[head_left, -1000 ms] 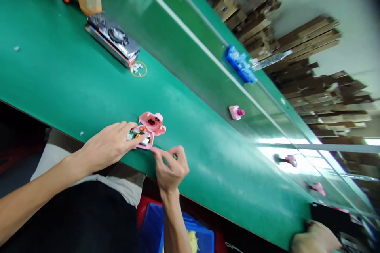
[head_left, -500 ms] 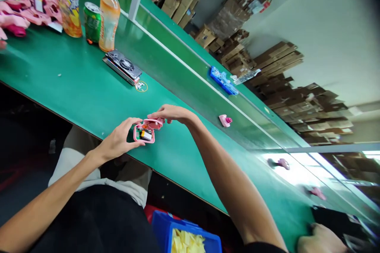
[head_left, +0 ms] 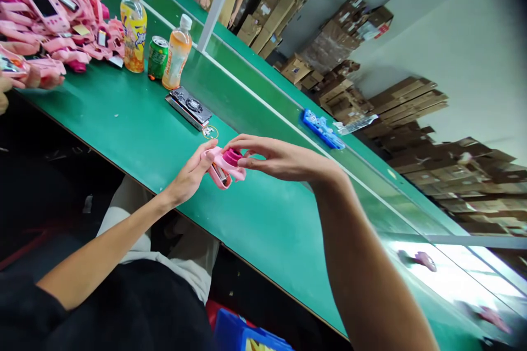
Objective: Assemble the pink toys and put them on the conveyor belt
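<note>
Over the green table (head_left: 263, 219) I hold a small pink toy camera (head_left: 220, 160) whose two shell halves stand apart. My left hand (head_left: 192, 175) grips its left side, thumb on top. Between the halves a strip of the inside shows, too small to make out in full. The fingers of my right hand (head_left: 267, 156) close around the dark pink lens barrel (head_left: 232, 157) on the upper shell. Just beyond lie a silver-black camera-shaped item (head_left: 191, 107) and a small ring with white bits (head_left: 210, 132).
A heap of pink toy cameras (head_left: 53, 11) covers the far left, beside a yellow-capped bottle (head_left: 134, 33), a green can (head_left: 158, 58) and an orange drink bottle (head_left: 178, 55). Another person's hand (head_left: 4, 93) is at the left edge. A blue bin (head_left: 247, 334) stands below the table.
The lid-like pink half, earlier swung open above the circuit board and battery, now lies over the other half. My right hand has shifted onto the lens barrel. The view has turned left.
</note>
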A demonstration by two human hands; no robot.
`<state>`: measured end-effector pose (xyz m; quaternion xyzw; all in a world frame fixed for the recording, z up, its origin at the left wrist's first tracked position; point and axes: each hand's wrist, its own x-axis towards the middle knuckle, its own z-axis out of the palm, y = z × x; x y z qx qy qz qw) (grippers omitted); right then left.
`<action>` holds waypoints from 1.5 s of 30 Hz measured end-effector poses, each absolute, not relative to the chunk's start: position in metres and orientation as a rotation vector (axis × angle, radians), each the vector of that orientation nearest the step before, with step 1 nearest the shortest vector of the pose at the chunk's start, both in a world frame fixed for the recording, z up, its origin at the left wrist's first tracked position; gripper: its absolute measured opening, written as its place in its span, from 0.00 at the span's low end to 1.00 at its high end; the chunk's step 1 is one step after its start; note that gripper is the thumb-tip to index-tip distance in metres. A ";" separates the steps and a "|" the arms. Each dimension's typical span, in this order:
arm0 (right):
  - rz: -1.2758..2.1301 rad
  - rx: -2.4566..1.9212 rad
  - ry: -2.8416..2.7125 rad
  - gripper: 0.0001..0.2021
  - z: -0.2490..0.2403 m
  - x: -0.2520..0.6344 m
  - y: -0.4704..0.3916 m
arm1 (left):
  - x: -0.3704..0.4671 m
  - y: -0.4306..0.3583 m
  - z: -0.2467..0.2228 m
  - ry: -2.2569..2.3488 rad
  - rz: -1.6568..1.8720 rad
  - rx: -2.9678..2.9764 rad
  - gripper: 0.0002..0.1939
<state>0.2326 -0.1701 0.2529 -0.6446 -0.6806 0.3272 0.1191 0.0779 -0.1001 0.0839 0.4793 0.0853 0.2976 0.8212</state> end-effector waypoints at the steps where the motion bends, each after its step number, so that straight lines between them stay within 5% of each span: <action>1: 0.975 -1.895 -1.988 0.15 0.256 0.234 -0.167 | 0.080 -0.099 0.084 0.175 0.632 1.011 0.31; 10: -0.105 -2.052 -1.506 0.24 0.190 0.194 -0.211 | 0.096 -0.101 0.090 0.258 0.747 0.778 0.28; 20: 0.211 -1.852 -0.731 0.21 0.124 0.172 -0.198 | 0.133 -0.127 0.081 0.475 0.900 0.939 0.29; 36: -0.331 -1.814 -0.884 0.13 0.073 0.191 -0.222 | 0.167 -0.138 0.074 0.444 0.829 0.585 0.37; 45: -0.042 -1.562 -0.560 0.16 0.058 0.191 -0.234 | 0.163 -0.140 0.069 0.443 0.725 0.528 0.37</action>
